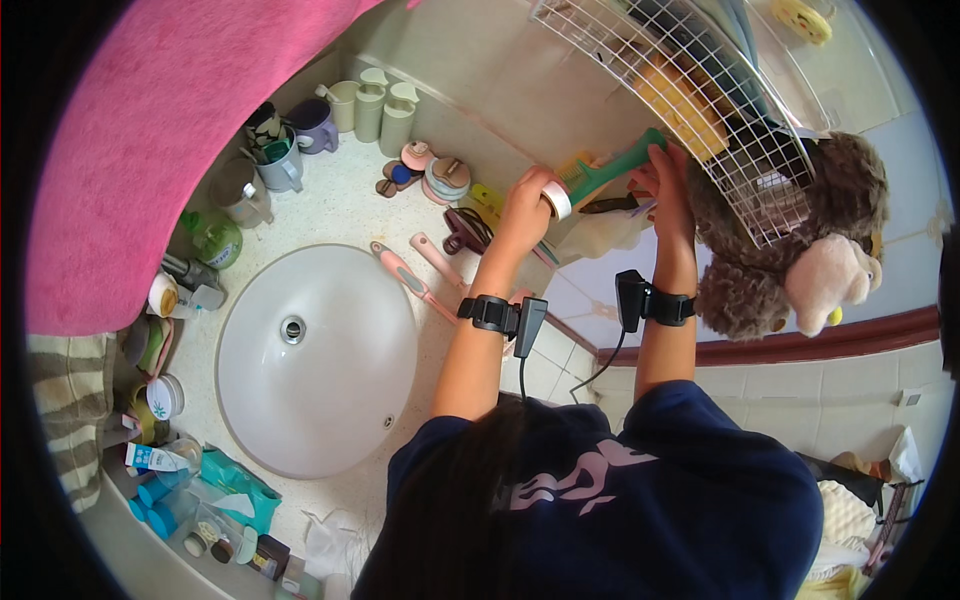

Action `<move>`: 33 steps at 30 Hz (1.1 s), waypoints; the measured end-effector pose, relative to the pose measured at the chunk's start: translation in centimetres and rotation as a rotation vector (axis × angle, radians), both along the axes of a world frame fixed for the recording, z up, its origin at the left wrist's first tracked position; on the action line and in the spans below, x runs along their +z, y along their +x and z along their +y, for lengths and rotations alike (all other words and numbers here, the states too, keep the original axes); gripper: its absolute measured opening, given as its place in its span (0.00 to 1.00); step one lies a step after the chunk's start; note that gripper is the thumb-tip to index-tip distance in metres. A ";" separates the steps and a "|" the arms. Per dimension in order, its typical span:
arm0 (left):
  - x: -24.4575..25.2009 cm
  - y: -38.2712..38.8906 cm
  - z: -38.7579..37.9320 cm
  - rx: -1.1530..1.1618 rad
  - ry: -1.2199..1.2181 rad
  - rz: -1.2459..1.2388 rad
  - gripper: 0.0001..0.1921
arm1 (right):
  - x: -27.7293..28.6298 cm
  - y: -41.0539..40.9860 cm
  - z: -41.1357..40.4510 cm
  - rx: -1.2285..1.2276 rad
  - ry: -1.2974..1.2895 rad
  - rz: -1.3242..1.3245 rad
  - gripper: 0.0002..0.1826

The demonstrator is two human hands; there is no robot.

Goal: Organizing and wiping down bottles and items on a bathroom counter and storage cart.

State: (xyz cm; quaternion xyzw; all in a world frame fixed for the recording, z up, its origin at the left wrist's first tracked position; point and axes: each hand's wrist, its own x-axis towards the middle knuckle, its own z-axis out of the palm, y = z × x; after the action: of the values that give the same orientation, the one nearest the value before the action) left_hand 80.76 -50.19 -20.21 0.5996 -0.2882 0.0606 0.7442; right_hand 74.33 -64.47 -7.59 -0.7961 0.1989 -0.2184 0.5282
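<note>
My right hand (667, 180) grips one end of a green comb (611, 166), which is held up at a slant between my two hands. My left hand (527, 204) is closed on a white ring-shaped roll (556, 200), possibly tape. The comb's toothed end comes right up to this roll; whether they touch I cannot tell. Below the comb is a pale plastic bag (604, 234), partly covered by my hands and forearms. A dark claw clip (466, 229) lies on the counter beside my left wrist.
A white wire basket (720, 142) and brown plush toy (742, 296) stand close by my right hand. Left of me is a round washbasin (322, 390). Pink-handled brushes (405, 270), powder puffs (448, 180), several cups (313, 124) and bottles line the counter (337, 210).
</note>
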 end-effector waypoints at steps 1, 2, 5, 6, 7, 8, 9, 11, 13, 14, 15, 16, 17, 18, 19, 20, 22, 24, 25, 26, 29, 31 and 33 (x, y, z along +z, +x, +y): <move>-0.1 0.0 0.0 -0.002 0.000 -0.001 0.10 | 0.1 0.0 0.1 -0.012 -0.030 0.030 0.26; -0.1 0.0 -0.1 -0.002 -0.002 0.003 0.10 | 0.1 0.1 0.1 -0.023 -0.060 0.061 0.28; -0.1 0.0 -0.2 -0.008 -0.006 0.002 0.10 | 0.2 0.2 0.3 -0.035 0.014 0.042 0.28; -0.1 -0.1 -0.2 -0.012 -0.006 -0.002 0.10 | 0.2 0.3 0.3 -0.036 0.014 0.042 0.28; -0.1 -0.1 -0.2 -0.013 -0.006 -0.002 0.10 | 0.2 0.5 0.3 -0.054 0.036 0.026 0.27; -0.1 -0.1 -0.3 -0.016 -0.009 0.001 0.09 | 0.1 0.7 0.2 -0.072 0.059 0.010 0.27; -0.1 -0.1 -0.3 -0.019 -0.012 0.005 0.09 | 0.0 0.8 0.2 -0.072 0.059 0.010 0.27; -0.1 0.0 -0.2 -0.021 -0.012 0.003 0.09 | -0.2 1.0 0.1 -0.089 0.068 -0.043 0.26; -0.1 -0.1 0.0 -0.022 -0.012 0.001 0.09 | -0.2 0.9 0.1 -0.082 0.072 -0.050 0.25; 0.0 -0.1 0.2 -0.017 -0.007 -0.014 0.09 | -0.3 0.9 0.1 -0.075 0.076 -0.057 0.25; 0.1 -0.1 0.3 -0.012 -0.001 -0.031 0.09 | -0.2 0.8 0.0 -0.074 0.077 -0.058 0.25; 0.1 -0.3 0.5 -0.009 0.001 -0.032 0.09 | -0.2 0.6 -0.2 -0.052 0.055 -0.014 0.24; 0.2 -0.6 0.8 0.001 -0.001 -0.038 0.09 | -0.2 0.5 -0.2 -0.029 0.032 0.031 0.23; 0.2 -0.9 0.9 0.004 -0.003 -0.045 0.10 | -0.3 0.3 0.1 -0.032 0.033 0.030 0.23; 0.2 -1.1 1.0 0.001 -0.002 -0.045 0.10 | -0.4 0.2 0.6 0.004 0.065 -0.071 0.22; 0.3 -1.3 1.1 -0.030 0.000 -0.006 0.10 | -0.5 0.2 0.9 0.040 0.097 -0.172 0.21; 0.7 -1.9 1.4 -0.064 0.000 0.029 0.10 | -1.1 0.0 0.2 0.059 0.106 -0.195 0.20; 0.9 -2.6 2.4 -0.084 0.028 0.065 0.11 | -1.1 0.0 0.6 0.091 0.119 -0.216 0.20; 0.8 -2.9 2.8 -0.080 0.027 0.066 0.11 | -0.8 -0.4 1.6 0.084 0.113 -0.237 0.20; 0.7 -3.1 3.1 -0.102 0.030 0.080 0.12 | -0.7 -0.7 2.4 0.076 0.107 -0.259 0.20; 1.4 -4.3 3.7 -0.167 0.018 0.117 0.12 | -0.7 -1.7 3.3 0.023 0.074 -0.330 0.19; 1.5 -4.5 3.9 -0.209 0.006 0.137 0.12 | -1.0 -2.1 3.2 0.009 0.073 -0.324 0.19; 1.4 -4.7 3.9 -0.211 0.004 0.142 0.11 | -1.3 -2.2 2.8 -0.012 0.072 -0.319 0.19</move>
State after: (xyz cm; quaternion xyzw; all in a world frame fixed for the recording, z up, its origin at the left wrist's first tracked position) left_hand 76.07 -46.28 -18.83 0.5703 -0.2964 -0.0612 0.7636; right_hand 72.10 -61.70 -8.89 -0.7305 0.1248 -0.3379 0.5802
